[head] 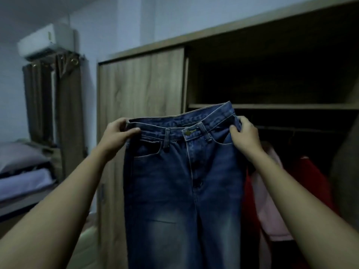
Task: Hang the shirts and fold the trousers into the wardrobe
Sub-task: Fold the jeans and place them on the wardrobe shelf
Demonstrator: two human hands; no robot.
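The wardrobe (141, 84) is filling the centre and right of the frame, left door closed, right half open below a shelf (291, 106). The jeans (174, 181) are being held up at centre, across the door's edge. Red and pink garments (318, 183) are hanging at lower right, just behind them. The label on the air conditioner (46, 41), upper left, is too blurred to be read. The waistband's corners are being pinched by the left hand (116, 135) and the right hand (245, 135), fingers curled on denim.

Mid-blue denim jeans (174, 181) fade to pale patches at the thighs, with a brass-toned round button (187, 133). Brown wood-grain wardrobe door (141, 84); red hanging garment (314, 181) beside a pale pink hanging garment (270, 222); white wall air conditioner (44, 41); brown curtains (68, 113)
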